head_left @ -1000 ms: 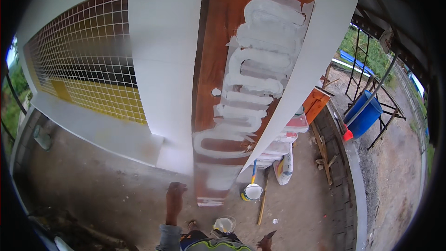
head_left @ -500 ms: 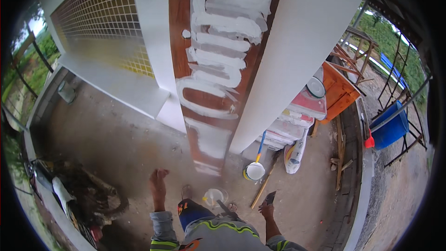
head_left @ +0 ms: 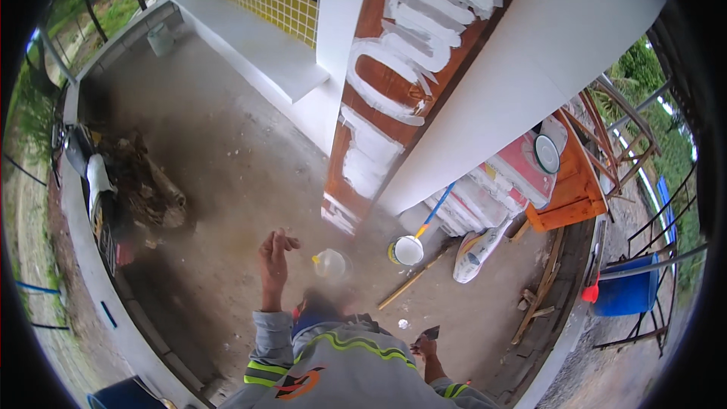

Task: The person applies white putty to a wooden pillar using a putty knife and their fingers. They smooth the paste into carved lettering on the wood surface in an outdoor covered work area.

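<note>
My right hand [head_left: 425, 346] is closed round a putty knife [head_left: 431, 332] with a dark, flat blade, held low at my right side. My left hand [head_left: 274, 261] is raised in front of me, its fingers curled together; whatever they hold, if anything, is hidden. Just right of it on the floor stands a pale plastic tub [head_left: 331, 263] with a yellow bit at its rim, blurred. Ahead rises a pillar with a reddish-brown face [head_left: 366, 70], streaked with thick white filler [head_left: 372, 160]. Neither hand touches the pillar.
A bucket of white material [head_left: 410, 251] stands right of the pillar, a blue-and-yellow handle [head_left: 435, 212] leaning in it. Beyond lie stacked bags [head_left: 496, 182] and an orange wooden piece [head_left: 572, 201]. A stick [head_left: 413, 284] lies on the floor; a log [head_left: 159, 182] sits left.
My view has swung so that the pillar appears farther right and tilted. The left hand shows higher and slightly farther right, while the right hand with the putty knife appears lower and farther left.
</note>
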Demonstrator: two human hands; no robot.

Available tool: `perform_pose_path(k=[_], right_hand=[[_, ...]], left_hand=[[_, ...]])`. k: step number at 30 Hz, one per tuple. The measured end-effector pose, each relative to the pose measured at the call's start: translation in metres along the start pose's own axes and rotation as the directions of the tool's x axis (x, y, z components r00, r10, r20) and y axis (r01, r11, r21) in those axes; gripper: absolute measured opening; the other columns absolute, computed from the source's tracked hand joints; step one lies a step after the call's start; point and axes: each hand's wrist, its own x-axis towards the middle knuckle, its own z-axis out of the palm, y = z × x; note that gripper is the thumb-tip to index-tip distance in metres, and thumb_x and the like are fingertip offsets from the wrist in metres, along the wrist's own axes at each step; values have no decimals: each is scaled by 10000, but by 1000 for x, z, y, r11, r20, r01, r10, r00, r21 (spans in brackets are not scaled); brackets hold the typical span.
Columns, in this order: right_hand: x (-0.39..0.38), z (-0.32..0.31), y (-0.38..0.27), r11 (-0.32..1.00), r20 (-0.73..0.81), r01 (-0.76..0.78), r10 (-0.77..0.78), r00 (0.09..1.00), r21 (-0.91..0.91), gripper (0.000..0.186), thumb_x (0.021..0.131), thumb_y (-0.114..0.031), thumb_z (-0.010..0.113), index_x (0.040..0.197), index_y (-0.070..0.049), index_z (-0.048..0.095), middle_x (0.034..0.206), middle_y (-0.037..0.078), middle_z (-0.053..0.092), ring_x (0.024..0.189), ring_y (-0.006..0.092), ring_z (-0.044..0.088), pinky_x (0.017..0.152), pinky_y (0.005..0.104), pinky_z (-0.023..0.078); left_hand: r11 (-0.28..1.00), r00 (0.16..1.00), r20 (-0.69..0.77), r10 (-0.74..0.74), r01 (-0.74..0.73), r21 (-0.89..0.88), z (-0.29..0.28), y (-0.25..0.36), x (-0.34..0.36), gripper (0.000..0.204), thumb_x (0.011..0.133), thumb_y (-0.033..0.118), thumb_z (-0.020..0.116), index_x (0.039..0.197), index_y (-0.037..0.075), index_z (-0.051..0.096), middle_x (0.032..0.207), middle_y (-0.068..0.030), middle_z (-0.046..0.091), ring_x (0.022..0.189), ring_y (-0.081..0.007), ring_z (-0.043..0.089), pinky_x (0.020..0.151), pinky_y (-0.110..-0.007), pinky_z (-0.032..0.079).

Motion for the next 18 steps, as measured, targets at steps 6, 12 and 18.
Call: perform_pose_path(k=[6, 12, 18], right_hand=[[9, 5, -64, 947, 82, 305, -297, 951, -99, 371, 971, -354, 460, 1024, 9, 508, 801, 191, 674, 583, 288, 670, 477, 384, 552], [26, 12, -136, 675, 155, 659, -650, 744, -331, 342, 970, -362, 471, 936, -27, 530, 766, 145, 656, 571, 233, 655, 478, 345, 540], [-22, 49, -144, 798, 220, 528, -481, 849, -291, 398, 955, -363, 486, 965, 23, 585, 746, 153, 673, 516, 206, 627, 461, 325, 531]], left_hand=[[999, 967, -255, 22, -10, 49, -32, 19, -40, 333, 1028, 260, 462, 889, -15, 588, 894, -109, 617, 840, -190, 609, 813, -329, 492], [999, 940, -340, -34, 18, -49, -90, -19, -89, 195, 1032, 227, 486, 1018, 63, 591, 918, -28, 609, 867, -129, 618, 832, -302, 489], [980, 943, -333, 12, -78, -185, -144, -50, -106, 391, 1030, 245, 478, 1273, -55, 537, 1025, -107, 634, 970, -190, 600, 926, -340, 444]])
